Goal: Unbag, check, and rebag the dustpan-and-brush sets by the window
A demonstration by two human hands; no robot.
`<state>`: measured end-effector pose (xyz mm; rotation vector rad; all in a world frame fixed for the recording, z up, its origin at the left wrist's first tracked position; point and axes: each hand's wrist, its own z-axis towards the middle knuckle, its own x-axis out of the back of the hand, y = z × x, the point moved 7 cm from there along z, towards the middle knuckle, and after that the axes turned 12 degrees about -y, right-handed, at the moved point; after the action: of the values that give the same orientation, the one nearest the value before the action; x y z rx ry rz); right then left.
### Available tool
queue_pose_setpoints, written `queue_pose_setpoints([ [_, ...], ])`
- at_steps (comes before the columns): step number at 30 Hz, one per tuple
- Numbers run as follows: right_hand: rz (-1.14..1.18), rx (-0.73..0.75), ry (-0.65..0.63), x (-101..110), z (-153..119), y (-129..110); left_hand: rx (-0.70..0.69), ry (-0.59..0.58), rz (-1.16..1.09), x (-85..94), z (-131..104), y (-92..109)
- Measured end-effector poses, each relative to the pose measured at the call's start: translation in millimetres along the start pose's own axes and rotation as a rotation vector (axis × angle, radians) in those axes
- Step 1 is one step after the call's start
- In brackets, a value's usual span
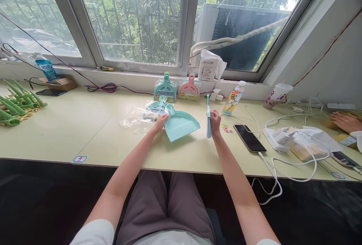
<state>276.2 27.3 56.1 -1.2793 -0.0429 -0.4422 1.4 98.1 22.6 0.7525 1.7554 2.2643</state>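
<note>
My left hand [161, 122] is closed round the handle end of a light teal dustpan [182, 124], its wide pan tilted toward me above the table. In my right hand [215, 121] is a small brush [209, 118], held upright and seen edge-on, with blue bristles pointing down. Dustpan and brush are apart. Behind the dustpan lies a packaged teal dustpan set [156, 107] beside crumpled clear plastic wrap [134, 120]. Against the wall lean another teal set [165, 88] and a pink set [189, 87], both in clear bags.
To the right are a drink bottle [234, 98], a phone [249, 138], a power strip [275, 141] with white cables and a plastic cup [278, 96]. Another person's hand [346, 121] rests at far right. Green plastic pieces [17, 103] stand at left.
</note>
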Motion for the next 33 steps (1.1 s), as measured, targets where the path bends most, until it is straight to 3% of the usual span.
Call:
queue_pose_setpoints([
  [3,-0.527,-0.02,0.096,18,5,2,-0.022,-0.043,0.142,-0.6,-4,3],
  [5,-0.794,-0.024,0.044,14,6,8,-0.038,-0.053,0.273,-1.4,-6,6],
  [8,-0.988,-0.05,-0.063,5,6,21,-0.034,-0.043,0.401,1.0,-8,6],
  [12,-1.055,-0.116,-0.148,1,6,34,0.003,0.001,0.545,8.3,-9,5],
  [17,-1.067,-0.126,-0.167,0,7,35,0.058,0.087,0.7,16.6,-11,7],
  [21,-1.082,-0.143,-0.125,4,7,31,0.083,0.128,0.711,18.9,-13,9],
  [28,-1.07,-0.23,-0.217,2,2,33,0.087,0.179,0.739,20.3,-14,10],
  [33,-1.061,-0.283,-0.207,6,0,37,0.092,0.143,0.735,20.4,-15,9],
])
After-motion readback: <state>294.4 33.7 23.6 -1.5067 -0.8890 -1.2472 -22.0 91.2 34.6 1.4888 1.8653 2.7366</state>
